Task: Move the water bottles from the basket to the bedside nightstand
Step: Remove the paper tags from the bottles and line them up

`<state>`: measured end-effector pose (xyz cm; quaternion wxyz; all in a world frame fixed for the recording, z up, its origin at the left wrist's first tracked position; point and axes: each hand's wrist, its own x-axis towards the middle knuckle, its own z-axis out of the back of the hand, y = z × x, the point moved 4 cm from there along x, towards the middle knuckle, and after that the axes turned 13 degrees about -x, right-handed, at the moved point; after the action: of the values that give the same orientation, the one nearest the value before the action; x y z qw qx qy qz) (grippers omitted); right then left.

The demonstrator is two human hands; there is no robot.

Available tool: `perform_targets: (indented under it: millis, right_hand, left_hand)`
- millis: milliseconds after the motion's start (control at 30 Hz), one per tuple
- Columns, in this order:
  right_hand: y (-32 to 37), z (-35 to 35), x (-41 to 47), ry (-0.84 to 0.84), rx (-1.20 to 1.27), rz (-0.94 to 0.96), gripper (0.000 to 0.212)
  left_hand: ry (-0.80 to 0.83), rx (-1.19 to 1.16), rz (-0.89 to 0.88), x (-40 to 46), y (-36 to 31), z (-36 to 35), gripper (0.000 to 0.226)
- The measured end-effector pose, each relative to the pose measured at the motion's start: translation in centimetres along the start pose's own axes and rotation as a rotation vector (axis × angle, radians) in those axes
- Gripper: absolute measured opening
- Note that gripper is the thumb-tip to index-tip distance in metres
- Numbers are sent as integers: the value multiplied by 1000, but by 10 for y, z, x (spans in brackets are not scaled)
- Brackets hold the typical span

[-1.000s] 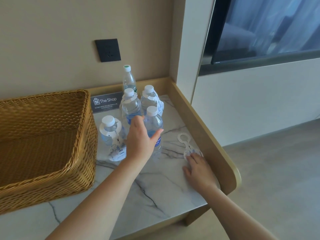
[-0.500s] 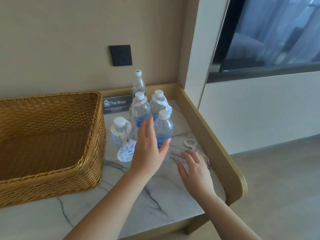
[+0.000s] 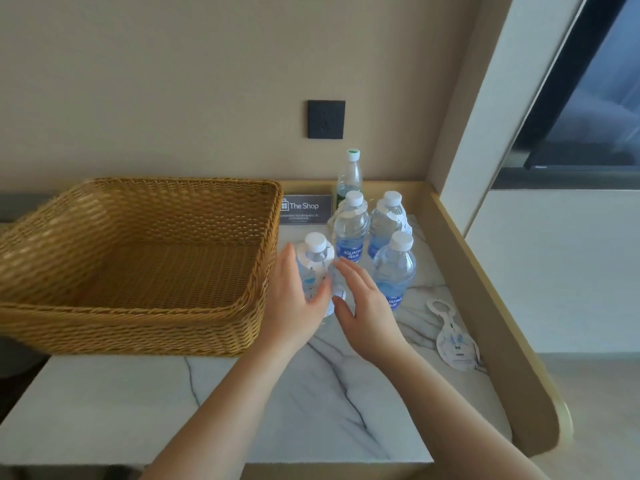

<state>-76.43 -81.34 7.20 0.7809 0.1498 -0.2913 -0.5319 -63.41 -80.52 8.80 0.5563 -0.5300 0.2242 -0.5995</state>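
Both hands are over the marble top (image 3: 311,403), one on each side of the nearest bottle (image 3: 313,263). The left hand (image 3: 294,306) has its fingers straight and its palm against the bottle's left side, with the thumb crossing in front of it. The right hand (image 3: 367,306) is spread wide just to the bottle's right; whether it touches the bottle I cannot tell. Neither hand is curled round anything.

The wicker basket (image 3: 173,327) stands on the left part of the top, its right wall just beside the left hand, so the gap there is narrow. No bottles show inside it. The bottles stand upright on the marble in the back right corner: three more white-capped bottles (image 3: 394,268) in a tight cluster close to the right hand, and a taller green-capped bottle (image 3: 350,174) behind them by the wall. A small dark sign (image 3: 306,208) leans at the back between basket and bottles.

A raised wooden lip (image 3: 485,306) runs along the right edge and round the front corner. A loose paper neck tag (image 3: 453,337) lies flat near that lip, apart from the bottles. In front of the hands the marble is open to the front edge.
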Motion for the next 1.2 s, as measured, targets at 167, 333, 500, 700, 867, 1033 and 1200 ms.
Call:
perform_targets:
  millis: [167,333,500,700,867,1033,1200]
  right_hand:
    - [-5,-4,7,19,68,-8,54]
    - [-17,-4,13,82,214,-79,50]
    - [-32,-21,3,169,504,-349,50]
    - [-42,-21,-4,159,862,-460,5]
    - [-28,5,4,135,1033,-356,6]
    - [-8,24,21,47,1015,-276,6]
    - [-24,47,12,-96,990,-275,7]
  left_hand:
    - [38,-71,-6,-4,4,4,40]
    - [-61,-80,-14,-16,12,7,43]
    - [-52,-42,-1,-6,19,8,49]
    - [31,-175,88,3,33,5,47]
    - [13,-215,106,5,40,8,52]
    - [17,-192,51,6,36,3,52]
    - [-68,-93,-41,6,32,1,47]
